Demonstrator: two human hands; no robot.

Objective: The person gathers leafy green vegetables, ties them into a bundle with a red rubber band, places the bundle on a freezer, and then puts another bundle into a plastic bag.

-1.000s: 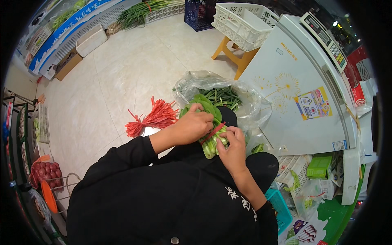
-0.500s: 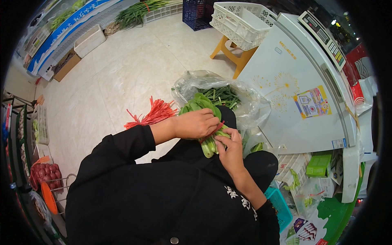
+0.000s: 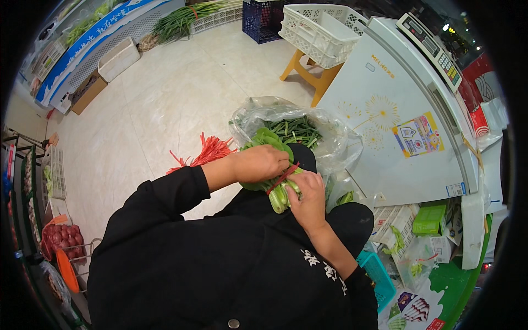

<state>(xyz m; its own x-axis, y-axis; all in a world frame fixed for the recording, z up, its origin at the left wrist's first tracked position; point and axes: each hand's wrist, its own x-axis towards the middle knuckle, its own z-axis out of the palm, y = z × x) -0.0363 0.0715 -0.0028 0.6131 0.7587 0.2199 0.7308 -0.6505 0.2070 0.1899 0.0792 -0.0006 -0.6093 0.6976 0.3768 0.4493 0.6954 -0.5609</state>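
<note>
A bunch of leafy greens lies across my lap, pale stalks toward me and broad leaves away. Round its stalks runs a red tie. My left hand is closed over the leafy side, just beyond the tie, its fingertips partly hidden. On the stalk side, my right hand wraps thumb and fingers around the bunch. Just past my knee, a clear plastic bag stands open with dark green cut vegetables inside. A bundle of red ties sits left of the greens, partly behind my left forearm.
A white fridge with a scale on top stands at the right. Behind are a white crate on a yellow stool and a dark blue crate. A turquoise basket is by my right arm; red-netted produce sits left.
My right fingers, earlier pinching near the tie, now close around the stalks. The red tie shows more plainly across the bunch. My left hand has stayed nearly in place.
</note>
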